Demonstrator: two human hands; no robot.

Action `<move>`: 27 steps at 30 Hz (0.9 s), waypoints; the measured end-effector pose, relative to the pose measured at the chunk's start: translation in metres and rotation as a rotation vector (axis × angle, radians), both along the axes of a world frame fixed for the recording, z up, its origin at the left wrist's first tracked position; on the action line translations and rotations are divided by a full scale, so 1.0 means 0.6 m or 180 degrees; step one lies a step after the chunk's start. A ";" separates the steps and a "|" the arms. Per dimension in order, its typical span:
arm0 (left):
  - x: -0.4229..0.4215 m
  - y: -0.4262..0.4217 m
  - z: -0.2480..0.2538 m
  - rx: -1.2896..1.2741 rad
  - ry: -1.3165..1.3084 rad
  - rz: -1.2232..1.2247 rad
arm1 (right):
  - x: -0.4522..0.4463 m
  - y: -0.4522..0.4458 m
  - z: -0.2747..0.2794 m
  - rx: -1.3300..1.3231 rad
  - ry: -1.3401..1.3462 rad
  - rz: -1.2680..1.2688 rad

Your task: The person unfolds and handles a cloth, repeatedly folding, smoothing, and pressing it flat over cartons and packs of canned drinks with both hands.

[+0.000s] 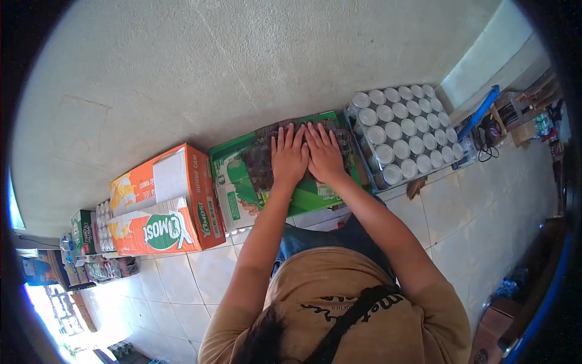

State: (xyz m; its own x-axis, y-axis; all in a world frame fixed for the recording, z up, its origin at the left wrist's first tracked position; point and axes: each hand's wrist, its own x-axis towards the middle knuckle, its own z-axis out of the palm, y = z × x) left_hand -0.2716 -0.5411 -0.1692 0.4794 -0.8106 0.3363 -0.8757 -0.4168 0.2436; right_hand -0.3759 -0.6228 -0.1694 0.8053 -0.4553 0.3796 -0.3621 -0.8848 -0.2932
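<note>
Side by side, my left hand [289, 156] and my right hand [325, 154] lie flat, palms down, with fingers stretched out. Both press on a dark brown, blotchy, flat thing [257, 165] whose material I cannot make out. It lies on top of a green printed carton [309, 202] against the wall. My thumbs nearly meet in the middle. Neither hand grips anything, and part of the dark thing is hidden under them.
An orange and white carton [207, 206] stands to the left, with more packed cans [104, 227] beyond it. At the right is a wrapped pack of silver-topped cans [407, 128]. A blue pole-like object [479, 112] leans past it. White tiles [173, 285] cover the floor.
</note>
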 end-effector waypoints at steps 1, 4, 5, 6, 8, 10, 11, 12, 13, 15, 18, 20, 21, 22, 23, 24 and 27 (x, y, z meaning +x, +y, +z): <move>0.009 -0.009 -0.005 -0.0054 -0.0026 0.0001 | 0.007 -0.009 0.000 -0.0004 -0.0003 0.0015; 0.024 -0.024 -0.009 -0.0038 -0.0071 0.0048 | 0.030 -0.032 -0.006 -0.0091 -0.0008 0.0016; 0.024 -0.027 -0.010 -0.0134 -0.0044 0.0068 | 0.032 -0.037 -0.012 -0.0080 0.0006 0.0012; 0.021 -0.026 -0.013 -0.0222 -0.0001 0.0088 | 0.031 -0.036 -0.014 -0.0155 -0.0005 0.0007; 0.020 -0.023 -0.014 -0.0259 -0.0027 0.0046 | 0.029 -0.037 -0.018 -0.0275 -0.0028 0.0020; 0.013 -0.016 -0.008 -0.0272 -0.0030 0.0055 | 0.019 -0.026 -0.018 -0.0266 0.0013 0.0016; 0.007 -0.009 -0.006 -0.0278 -0.0029 0.0065 | 0.018 -0.024 -0.016 -0.0261 0.0019 -0.0002; -0.002 0.002 -0.004 -0.0157 -0.0090 0.0069 | 0.011 -0.019 -0.012 -0.0258 0.0018 0.0002; -0.014 0.018 -0.002 -0.0019 -0.0139 0.0071 | -0.005 -0.008 -0.008 -0.0219 0.0019 0.0107; -0.041 0.057 0.001 0.0043 -0.0122 0.0044 | -0.038 0.028 -0.004 -0.0113 0.0074 0.0221; -0.079 0.131 0.009 -0.0038 -0.0166 -0.0096 | -0.075 0.085 0.017 0.0060 0.0308 0.0433; -0.094 0.176 0.015 0.0031 -0.0128 -0.0047 | -0.087 0.119 0.018 -0.0038 0.0377 0.0638; -0.098 0.196 0.016 0.0064 -0.0163 -0.0003 | -0.088 0.132 0.017 -0.0016 0.0283 0.0757; -0.099 0.211 0.019 0.0114 -0.0213 0.0068 | -0.084 0.139 0.017 0.0056 0.0240 0.0887; -0.096 0.222 0.019 0.0144 -0.0225 0.0139 | -0.078 0.145 0.018 0.0122 0.0184 0.1016; -0.091 0.230 0.020 0.0179 -0.0238 0.0209 | -0.070 0.148 0.017 0.0114 0.0156 0.1115; -0.066 0.232 0.021 0.0188 -0.0260 0.0339 | -0.034 0.150 0.012 -0.0011 0.0292 0.1178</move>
